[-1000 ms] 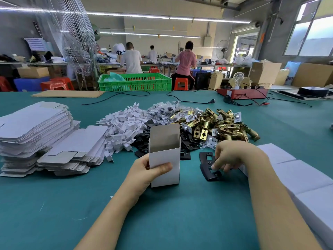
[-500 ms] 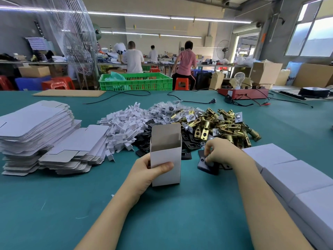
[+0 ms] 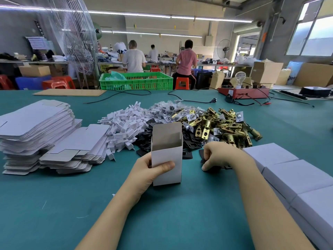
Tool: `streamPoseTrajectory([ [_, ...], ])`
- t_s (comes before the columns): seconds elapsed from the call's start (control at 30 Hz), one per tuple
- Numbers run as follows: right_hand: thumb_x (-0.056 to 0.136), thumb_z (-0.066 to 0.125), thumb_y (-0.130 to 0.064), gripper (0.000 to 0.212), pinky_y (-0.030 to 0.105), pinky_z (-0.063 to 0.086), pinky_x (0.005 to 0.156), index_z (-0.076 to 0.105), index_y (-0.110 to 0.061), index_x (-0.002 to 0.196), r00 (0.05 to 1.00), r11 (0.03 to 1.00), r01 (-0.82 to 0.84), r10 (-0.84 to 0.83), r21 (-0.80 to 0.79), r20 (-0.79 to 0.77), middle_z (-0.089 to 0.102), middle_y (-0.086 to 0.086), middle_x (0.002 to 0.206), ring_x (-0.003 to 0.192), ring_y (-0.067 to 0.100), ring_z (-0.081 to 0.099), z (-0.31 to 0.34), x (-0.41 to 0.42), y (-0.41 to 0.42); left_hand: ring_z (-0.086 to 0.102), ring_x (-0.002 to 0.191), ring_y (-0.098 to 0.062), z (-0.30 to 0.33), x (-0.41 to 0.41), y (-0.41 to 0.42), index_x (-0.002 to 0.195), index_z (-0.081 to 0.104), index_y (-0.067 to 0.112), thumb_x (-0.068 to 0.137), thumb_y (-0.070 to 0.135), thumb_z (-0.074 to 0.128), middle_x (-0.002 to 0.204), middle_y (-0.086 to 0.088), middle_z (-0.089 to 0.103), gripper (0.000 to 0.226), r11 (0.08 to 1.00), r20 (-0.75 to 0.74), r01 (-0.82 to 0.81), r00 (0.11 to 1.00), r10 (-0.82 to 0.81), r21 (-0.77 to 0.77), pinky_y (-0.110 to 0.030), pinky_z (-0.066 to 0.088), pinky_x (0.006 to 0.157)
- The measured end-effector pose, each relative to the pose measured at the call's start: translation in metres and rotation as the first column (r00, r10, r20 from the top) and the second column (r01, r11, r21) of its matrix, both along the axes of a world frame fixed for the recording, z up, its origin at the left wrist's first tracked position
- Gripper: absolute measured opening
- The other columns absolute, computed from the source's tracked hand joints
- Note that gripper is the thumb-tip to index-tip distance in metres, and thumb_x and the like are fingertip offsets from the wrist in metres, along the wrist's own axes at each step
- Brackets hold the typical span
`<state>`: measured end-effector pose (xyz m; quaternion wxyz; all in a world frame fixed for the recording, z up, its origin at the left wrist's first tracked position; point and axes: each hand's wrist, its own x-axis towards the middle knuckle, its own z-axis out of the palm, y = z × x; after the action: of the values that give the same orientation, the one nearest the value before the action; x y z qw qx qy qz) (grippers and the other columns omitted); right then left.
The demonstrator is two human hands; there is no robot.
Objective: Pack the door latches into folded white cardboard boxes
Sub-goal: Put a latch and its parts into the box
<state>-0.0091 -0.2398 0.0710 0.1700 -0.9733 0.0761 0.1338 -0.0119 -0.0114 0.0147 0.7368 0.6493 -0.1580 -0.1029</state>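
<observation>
- On the green table (image 3: pixel 54 204), near centre: left hand (image 3: pixel 144 175) grips an upright white box (image 3: pixel 166 159), thumb across the front face, fingers behind. Top flap stands open; nothing visible inside from this angle.
- Right hand (image 3: pixel 219 156) curled over a black plate (image 3: pixel 214 168) lying at table level just right of the box. Fingers bent round its edge. Whether the plate is off the table, cannot tell.
- Brass latches (image 3: pixel 221 126) lie heaped beyond the right hand, touching the spread of black plates (image 3: pixel 191 143). None in the box as far as visible.
- Risk 1: box tips. It stands tall on a narrow base, held on one side only. A part pushed in off-centre could lever it over.
- Risk 2: open flap leans back over the mouth. A plate brought in flat may catch it and crease the card.
- Risk 3: plate is thin and flat on the cloth; a fingertip pinch may slip and drop it.
- Risk 4: latches in the heap are interlocked. Pulling one may drag neighbours out and scatter them toward the closed boxes (image 3: pixel 295 175) at right.
- Risk 5: white inserts (image 3: pixel 124 127) and flat box blanks (image 3: pixel 36 123) crowd the left; a wide elbow sweep could topple the stack.
</observation>
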Motion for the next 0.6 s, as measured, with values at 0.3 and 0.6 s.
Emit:
streamPoseTrajectory([
  [0.3,0.096,0.055,-0.016,0.008,0.025,0.043,0.064,0.062,-0.015,0.097,0.948,0.998,-0.020,-0.002,0.067,0.318,0.060,-0.002,0.087,0.075,0.013,0.056,0.024,-0.006,-0.022,0.072,0.089,-0.011,-0.001,0.001,0.000,0.096,0.077,0.025,0.057,0.031,0.085,0.099,0.001,0.077,0.041,1.000,-0.009,-0.003,1.000,0.003,-0.012,-0.019,0.055,0.070],
  [0.6,0.102,0.041,-0.020,0.013,0.040,0.052,0.067,0.053,-0.024,0.098,0.823,0.953,-0.196,0.031,0.233,0.568,0.058,-0.003,0.085,0.077,0.026,0.062,0.078,-0.038,0.014,0.071,0.090,-0.014,-0.001,0.001,0.001,0.099,0.075,0.022,0.061,0.028,0.085,0.098,-0.001,0.077,0.039,1.000,0.002,-0.003,1.000,0.003,0.017,-0.020,0.056,0.075],
])
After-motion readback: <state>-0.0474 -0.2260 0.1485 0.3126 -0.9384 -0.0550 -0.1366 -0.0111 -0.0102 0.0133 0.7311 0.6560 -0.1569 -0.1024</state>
